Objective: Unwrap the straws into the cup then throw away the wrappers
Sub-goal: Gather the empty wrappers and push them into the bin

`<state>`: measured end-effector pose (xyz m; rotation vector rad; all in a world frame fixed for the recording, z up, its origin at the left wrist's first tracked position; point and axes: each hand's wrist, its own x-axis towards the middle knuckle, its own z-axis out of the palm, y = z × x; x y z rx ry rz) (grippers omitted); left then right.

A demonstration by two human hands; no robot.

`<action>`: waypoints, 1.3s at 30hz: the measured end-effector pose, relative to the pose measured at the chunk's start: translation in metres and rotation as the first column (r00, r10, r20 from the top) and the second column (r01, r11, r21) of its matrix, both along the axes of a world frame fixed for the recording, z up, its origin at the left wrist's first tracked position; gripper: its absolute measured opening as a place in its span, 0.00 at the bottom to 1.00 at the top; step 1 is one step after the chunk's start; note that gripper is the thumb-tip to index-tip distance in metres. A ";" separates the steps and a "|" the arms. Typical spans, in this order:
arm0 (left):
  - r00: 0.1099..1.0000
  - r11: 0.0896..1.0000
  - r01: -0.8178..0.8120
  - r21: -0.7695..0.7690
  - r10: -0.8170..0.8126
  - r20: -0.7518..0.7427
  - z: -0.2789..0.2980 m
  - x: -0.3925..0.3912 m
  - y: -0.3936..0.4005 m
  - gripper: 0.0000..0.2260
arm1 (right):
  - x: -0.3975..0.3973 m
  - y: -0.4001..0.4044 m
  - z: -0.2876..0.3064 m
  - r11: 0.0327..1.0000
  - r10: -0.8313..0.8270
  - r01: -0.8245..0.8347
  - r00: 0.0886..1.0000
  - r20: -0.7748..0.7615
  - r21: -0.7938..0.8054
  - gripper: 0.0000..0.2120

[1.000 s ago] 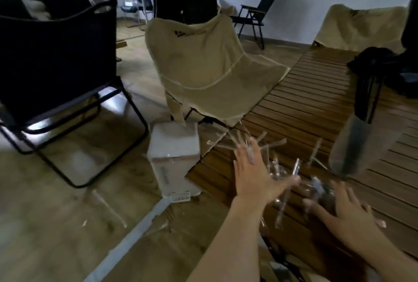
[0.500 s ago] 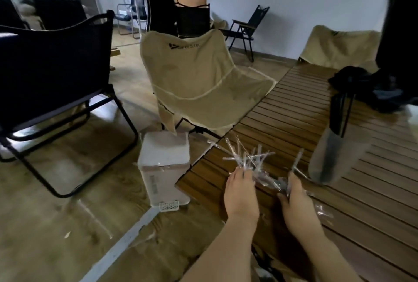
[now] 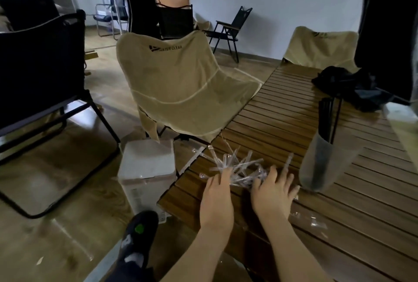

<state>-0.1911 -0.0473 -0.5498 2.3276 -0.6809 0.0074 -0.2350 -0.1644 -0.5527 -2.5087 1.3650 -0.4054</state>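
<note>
Both hands press in on a loose heap of clear wrappers (image 3: 237, 168) near the table (image 3: 282, 112) corner; the left hand (image 3: 217, 198) and right hand (image 3: 273, 193) lie fingers spread and curled around it, gathering. To do this well, I judge, squeeze the pile into one bundle before lifting toward the white bin (image 3: 147, 168) just beside the table; stray pieces lie by the right wrist. The black straws (image 3: 328, 118) stand in the cup (image 3: 323, 164). Whether any fingertips pinch wrappers is hidden.
</note>
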 end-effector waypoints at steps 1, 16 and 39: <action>1.000 1.000 -0.003 0.000 0.003 0.001 0.001 0.003 0.000 0.33 | 0.004 -0.003 0.000 1.000 0.007 -0.006 1.000 -0.019 0.030 0.28; 1.000 0.997 0.018 -0.069 -0.017 0.003 -0.003 0.030 0.003 0.33 | 0.047 0.002 -0.013 0.977 0.215 -0.215 0.976 0.028 -0.005 0.29; 0.897 0.893 0.379 0.245 -0.419 0.141 -0.003 0.063 -0.006 0.38 | 0.037 0.006 0.021 0.737 0.067 -0.452 0.789 0.611 0.503 0.20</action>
